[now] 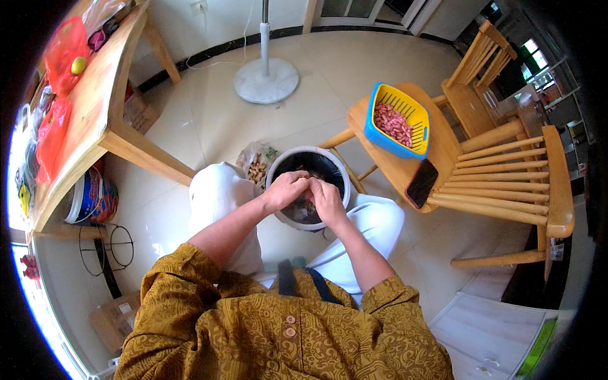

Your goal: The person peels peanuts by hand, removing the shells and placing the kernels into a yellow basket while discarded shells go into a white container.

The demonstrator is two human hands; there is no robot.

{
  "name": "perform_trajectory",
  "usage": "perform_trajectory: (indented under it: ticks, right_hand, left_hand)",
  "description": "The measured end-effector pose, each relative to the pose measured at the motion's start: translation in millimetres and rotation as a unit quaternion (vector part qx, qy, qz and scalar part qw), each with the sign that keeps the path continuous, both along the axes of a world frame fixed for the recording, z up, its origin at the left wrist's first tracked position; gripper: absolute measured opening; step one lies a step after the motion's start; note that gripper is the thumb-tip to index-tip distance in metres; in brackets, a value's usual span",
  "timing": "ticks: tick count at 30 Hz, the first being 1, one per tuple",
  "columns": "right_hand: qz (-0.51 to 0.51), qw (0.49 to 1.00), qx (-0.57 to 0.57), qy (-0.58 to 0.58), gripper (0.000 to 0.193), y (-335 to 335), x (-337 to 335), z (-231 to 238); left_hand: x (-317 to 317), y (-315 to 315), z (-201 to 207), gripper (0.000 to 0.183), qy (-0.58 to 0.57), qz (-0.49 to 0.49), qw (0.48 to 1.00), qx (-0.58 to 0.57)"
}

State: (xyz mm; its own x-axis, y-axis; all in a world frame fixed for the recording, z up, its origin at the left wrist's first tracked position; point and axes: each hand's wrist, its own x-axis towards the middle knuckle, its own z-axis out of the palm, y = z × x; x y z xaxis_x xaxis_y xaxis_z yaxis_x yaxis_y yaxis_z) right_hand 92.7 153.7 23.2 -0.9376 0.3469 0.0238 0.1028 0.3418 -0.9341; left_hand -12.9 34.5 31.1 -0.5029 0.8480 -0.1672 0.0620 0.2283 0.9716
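Observation:
My left hand and my right hand meet over a round pale bin between my knees. Both have their fingers bent and pinched together at the tips. Whatever they grip is hidden by the fingers. A black liner covers the inside of the bin, and brownish scraps that look like shells lie in it. Just behind the bin's left side, a clear plastic bag holds unshelled peanuts. To the right, a blue and yellow slotted basket contains shelled pinkish-red peanuts.
The basket and a dark phone rest on a wooden chair; a second chair stands beyond. A fan's round base is on the floor ahead. At left, a wooden table carries red plastic bags, above a bucket.

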Motion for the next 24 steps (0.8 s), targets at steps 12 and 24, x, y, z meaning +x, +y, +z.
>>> perform_trajectory:
  ticks: [12, 24]
  right_hand:
    - [0.022, 0.889, -0.444, -0.107, 0.044, 5.1, 1.4, 6.7]
    - [0.005, 0.993, 0.105, 0.048, 0.036, 3.3, -1.5, 16.1]
  left_hand:
    - [9.0, -1.8, 1.2, 0.026, 0.134, 0.028, 0.991, -0.004]
    - [1.3, 0.4, -25.6, 0.027, 0.051, 0.015, 0.998, 0.018]
